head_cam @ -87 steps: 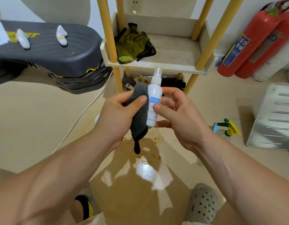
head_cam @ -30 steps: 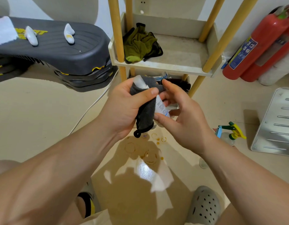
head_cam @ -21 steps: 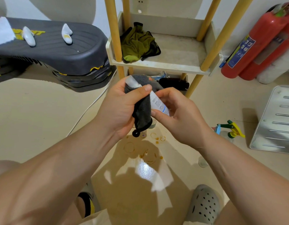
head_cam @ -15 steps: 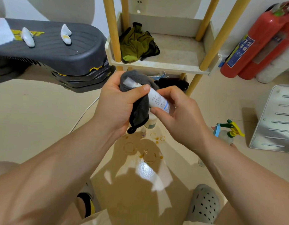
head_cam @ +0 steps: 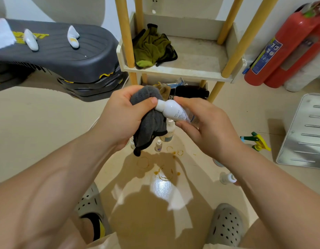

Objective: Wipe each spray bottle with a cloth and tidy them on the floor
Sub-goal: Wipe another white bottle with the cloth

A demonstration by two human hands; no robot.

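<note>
The wooden rack (head_cam: 175, 70) stood at twelve o'clock on my feed. Its upper tray held a crumpled olive-green rag (head_cam: 152, 49), pushed to the nine o'clock side against a post. The tray below held a dark case (head_cam: 191, 91) and some crumpled packaging I could not make out.

On the floor (head_cam: 47, 132), just under the hands, stood a cream bottle (head_cam: 169, 131). A tiny clear bottle (head_cam: 158, 145) stood near it at its seven o'clock, beside rust-coloured ring stains. At three o'clock a trigger sprayer (head_cam: 258, 141) with a green and yellow head sat partly behind the right wrist. At four o'clock was a small clear bottle (head_cam: 227, 178); I could not tell whether it stood or lay. A ribbed metal tray (head_cam: 306, 130) lay at the three o'clock edge.

The white spray bottle (head_cam: 173, 110) was off the floor, at the centre, tilted almost level with its head toward nine o'clock. The right hand (head_cam: 209, 130) gripped its body, thumb along the top and fingers curled beneath. The left hand (head_cam: 123, 119) held the grey cloth (head_cam: 152, 126) bunched round the bottle's head. Its thumb pressed over the cloth at the neck, and its other fingers were hidden behind the fabric. The cloth's loose end hung toward six o'clock. Both bare forearms reached in from the lower corners.
</note>
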